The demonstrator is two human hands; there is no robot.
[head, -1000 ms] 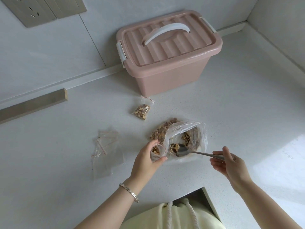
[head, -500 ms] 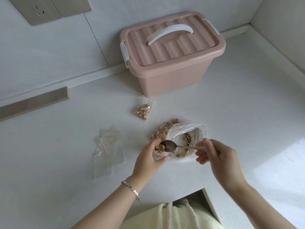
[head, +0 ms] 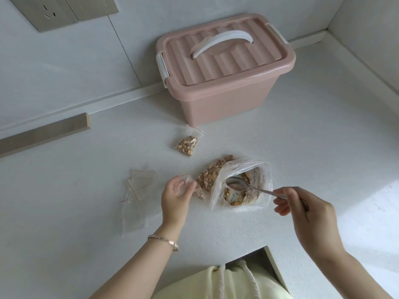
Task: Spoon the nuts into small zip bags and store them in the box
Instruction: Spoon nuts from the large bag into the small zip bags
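two hands: left hand [head: 176,198] curled round a small zip bag [head: 188,181], right hand [head: 302,210] pinching the spoon [head: 237,184]

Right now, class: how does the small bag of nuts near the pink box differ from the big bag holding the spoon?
The small bag is far smaller than the big bag. The big bag gapes open with the spoon in its mouth; the small bag lies untouched. The small bag sits close to the pink box, the big bag farther from it. Both are clear plastic and hold nuts.
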